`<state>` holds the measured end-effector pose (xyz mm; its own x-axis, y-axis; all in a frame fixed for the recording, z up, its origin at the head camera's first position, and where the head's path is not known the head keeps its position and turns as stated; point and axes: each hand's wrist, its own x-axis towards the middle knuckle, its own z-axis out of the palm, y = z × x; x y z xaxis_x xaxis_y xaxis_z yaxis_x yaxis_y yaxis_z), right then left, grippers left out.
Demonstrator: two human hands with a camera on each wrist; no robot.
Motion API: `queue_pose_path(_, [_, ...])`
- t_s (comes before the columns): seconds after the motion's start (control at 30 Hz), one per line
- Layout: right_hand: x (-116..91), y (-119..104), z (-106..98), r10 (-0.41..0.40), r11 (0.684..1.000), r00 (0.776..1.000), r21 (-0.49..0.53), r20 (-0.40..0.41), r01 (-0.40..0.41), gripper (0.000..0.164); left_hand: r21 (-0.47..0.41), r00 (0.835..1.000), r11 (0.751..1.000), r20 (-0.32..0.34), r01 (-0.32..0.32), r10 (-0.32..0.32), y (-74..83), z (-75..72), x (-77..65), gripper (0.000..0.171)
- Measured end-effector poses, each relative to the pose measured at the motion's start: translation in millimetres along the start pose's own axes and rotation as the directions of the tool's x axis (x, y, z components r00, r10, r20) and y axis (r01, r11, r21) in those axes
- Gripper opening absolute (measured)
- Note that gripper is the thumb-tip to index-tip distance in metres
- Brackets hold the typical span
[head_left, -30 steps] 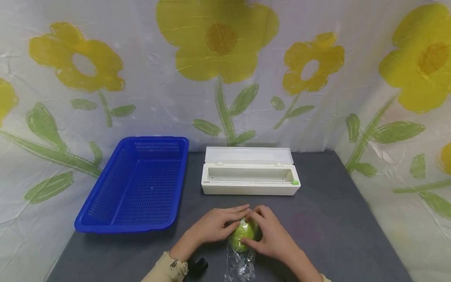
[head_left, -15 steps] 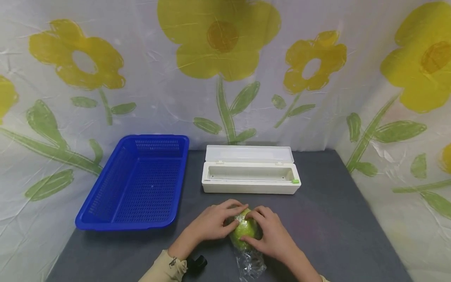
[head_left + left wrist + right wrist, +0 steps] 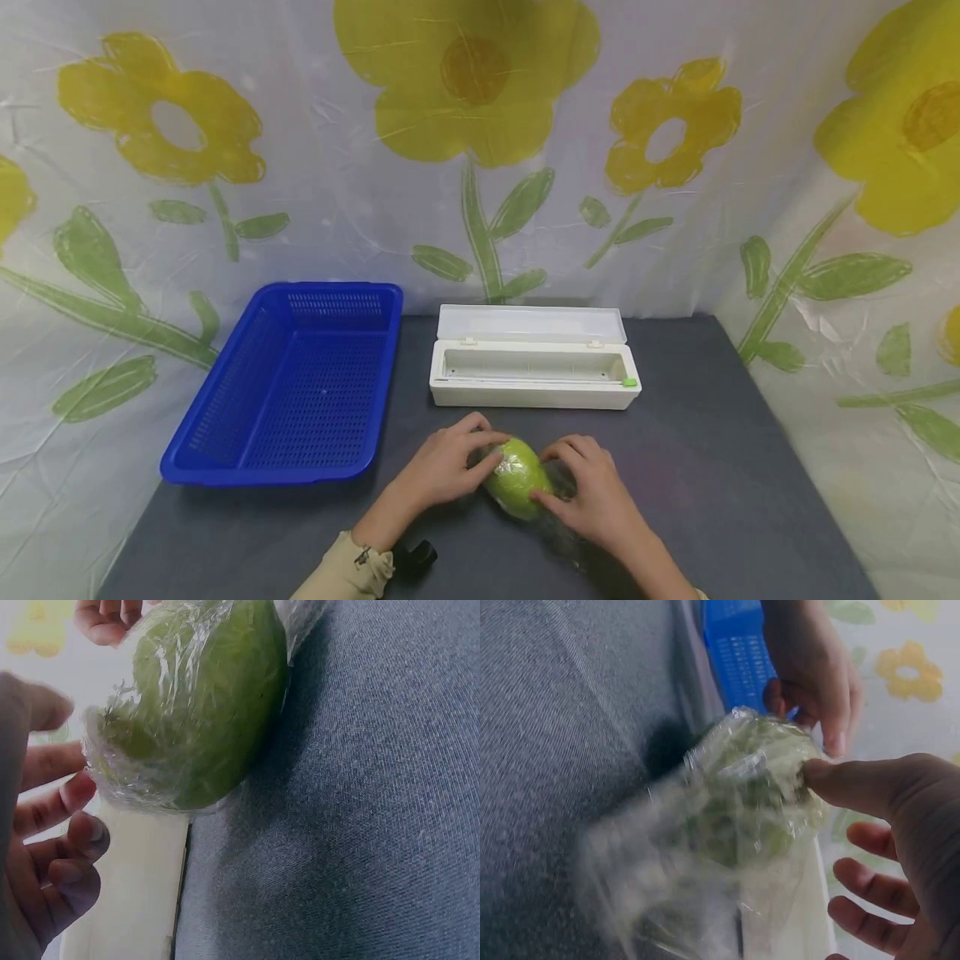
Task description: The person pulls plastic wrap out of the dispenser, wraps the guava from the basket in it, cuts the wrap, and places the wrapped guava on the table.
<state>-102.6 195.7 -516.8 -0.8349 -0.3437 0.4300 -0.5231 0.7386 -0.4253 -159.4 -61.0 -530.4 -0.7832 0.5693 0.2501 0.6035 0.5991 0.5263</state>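
A green, mango-shaped fruit (image 3: 517, 479) wrapped in clear plastic film lies on the dark cloth between both hands. The film clings in wrinkles, and its loose end (image 3: 652, 892) trails off toward the right hand, blurred. My left hand (image 3: 442, 462) is at the fruit's upper left end, its index fingertip right at the film; in the left wrist view its thumb (image 3: 52, 709) stands apart. My right hand (image 3: 596, 492) touches the fruit's right side with the thumb (image 3: 855, 784), while its other fingers are loosely bent and off the fruit.
Behind the hands stands a white wrap dispenser box (image 3: 532, 396) with its lid raised and a green slider at the right. A blue perforated basket (image 3: 273, 479) is at the left. A flower-printed curtain (image 3: 360, 208) hangs behind. A black object (image 3: 420, 557) shows by the left wrist.
The fruit has turned so its loose film end swings from pointing toward the person to the lower right. The right hand has moved slightly right and its fingers have come off the fruit.
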Motion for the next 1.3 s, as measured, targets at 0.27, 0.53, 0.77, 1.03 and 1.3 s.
queue_pose_path(0.27, [-2,5,1,0.011,1.000,0.993,-0.022,-0.121,-0.014,0.042,-0.051,0.982,0.994,-0.155,0.101,-0.108,-0.1,0.7,1.4,0.015])
queue_pose_path(0.53, [-3,2,4,0.220,0.975,0.973,0.048,-0.075,-0.217,0.029,-0.180,0.982,0.969,-0.056,0.167,-0.180,-2.4,-2.1,1.7,0.009])
queue_pose_path(0.77, [-2,3,9,0.317,0.946,0.948,0.075,-0.029,-0.314,0.016,-0.294,0.986,0.941,0.046,0.167,-0.160,-6.8,-2.8,1.9,0.020])
queue_pose_path(1.03, [-2,8,21,0.341,0.913,0.940,0.231,0.015,-0.335,0.014,-0.355,0.964,0.898,0.050,0.261,-0.260,-10.7,4.3,-2.3,0.015])
queue_pose_path(1.3, [1,13,25,0.465,0.782,0.873,0.395,0.144,-0.482,0.038,-0.445,0.930,0.817,0.145,0.366,-0.338,-19.9,12.1,-2.4,0.042])
